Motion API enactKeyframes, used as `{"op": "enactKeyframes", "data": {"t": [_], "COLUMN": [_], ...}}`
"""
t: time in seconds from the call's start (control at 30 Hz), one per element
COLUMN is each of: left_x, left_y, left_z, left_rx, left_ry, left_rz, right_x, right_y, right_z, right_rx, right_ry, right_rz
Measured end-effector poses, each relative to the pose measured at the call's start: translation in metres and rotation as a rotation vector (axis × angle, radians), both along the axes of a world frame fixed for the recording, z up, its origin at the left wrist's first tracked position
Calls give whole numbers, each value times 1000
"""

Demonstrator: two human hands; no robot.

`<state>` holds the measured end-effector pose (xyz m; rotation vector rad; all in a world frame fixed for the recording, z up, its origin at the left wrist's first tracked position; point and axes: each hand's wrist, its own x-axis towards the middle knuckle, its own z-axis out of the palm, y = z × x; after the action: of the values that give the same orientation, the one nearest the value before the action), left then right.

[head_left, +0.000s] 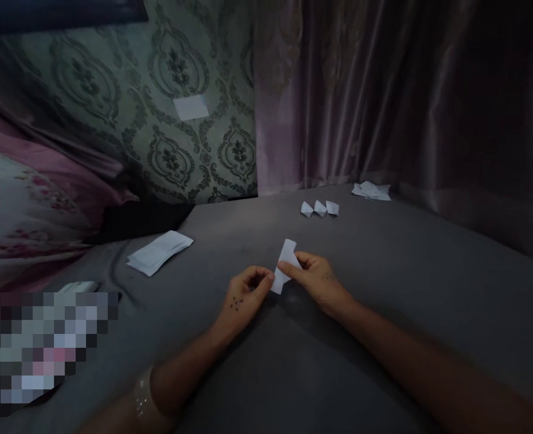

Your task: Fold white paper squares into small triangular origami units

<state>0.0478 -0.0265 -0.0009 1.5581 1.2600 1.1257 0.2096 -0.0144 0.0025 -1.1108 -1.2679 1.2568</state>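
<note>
A small white paper strip point(286, 256) stands tilted above the grey bed sheet point(384, 289), partly folded. My right hand point(317, 280) pinches its middle from the right with thumb and fingers closed on it. My left hand point(247, 294) is curled, its fingertips touching the strip's lower end from the left. Three small folded paper pieces point(319, 208) lie in a row further back on the sheet.
A stack of white paper slips point(159, 251) lies to the left. More crumpled paper pieces point(371, 191) sit by the pink curtain point(406, 96) at the back right. A patterned wall point(180, 90) and floral bedding point(26, 205) bound the left side.
</note>
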Motion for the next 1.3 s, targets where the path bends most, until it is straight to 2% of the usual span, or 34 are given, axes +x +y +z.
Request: {"op": "enactKeyframes", "data": {"t": [0.13,0.23,0.3,0.43,0.5,0.7,1.0,1.3], "left_x": [5,13,18,26,29,30,24,22], "left_y": [7,14,17,19,18,20,19,22], "left_z": [14,21,21,16,12,-2,-5,-3], "left_rx": [36,34,27,-35,-90,-138,-107,-79], "left_ry": [-143,-208,-236,-368,-454,-617,-571,-546], "left_rz": [-21,-68,-52,-14,-13,-2,-22,-26], "right_x": [6,8,9,11,12,9,9,9], "right_y": [2,2,2,0,-1,-8,-6,-6], "right_z": [-2,-3,-3,-1,-2,-2,-17,-21], "right_rx": [137,207,272,436,509,752,912,920], "right_ry": [-267,-385,-419,-461,-492,-608,-845,-892], "right_rz": [-32,-56,-105,-324,-368,-257,-211,-161]}}
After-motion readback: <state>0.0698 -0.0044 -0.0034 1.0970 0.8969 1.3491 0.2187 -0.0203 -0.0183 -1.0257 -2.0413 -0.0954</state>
